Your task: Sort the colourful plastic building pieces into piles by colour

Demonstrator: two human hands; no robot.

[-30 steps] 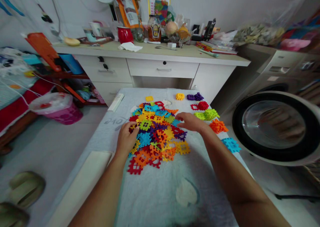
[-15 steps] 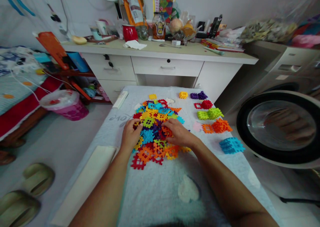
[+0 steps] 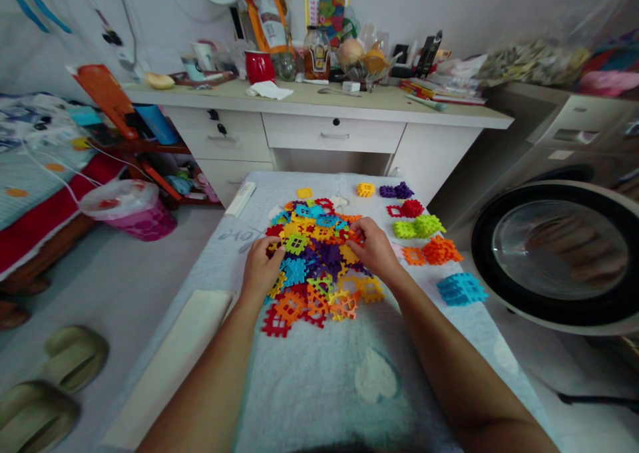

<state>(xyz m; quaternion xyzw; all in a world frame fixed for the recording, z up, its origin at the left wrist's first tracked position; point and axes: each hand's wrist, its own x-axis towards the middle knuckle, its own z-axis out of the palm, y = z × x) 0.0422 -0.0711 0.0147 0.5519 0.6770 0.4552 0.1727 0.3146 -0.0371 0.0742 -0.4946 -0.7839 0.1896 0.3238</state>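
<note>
A heap of flat plastic grid tiles in red, orange, yellow, green, blue and purple lies on a pale fleece-covered table. My left hand rests at the heap's left edge, fingers curled on the tiles. My right hand sits on the heap's right side, fingertips pinched on an orange-red tile. To the right lie sorted clusters: yellow, purple, red, green, orange and blue.
A white desk crowded with jars, cups and books stands beyond the table. A washing machine door is close on the right. A pink bin and slippers are on the floor at left. A white remote lies at the table's far-left edge.
My right hand moved from the heap's lower middle up and to the right, to its upper right side. My left hand stayed at the left edge.
</note>
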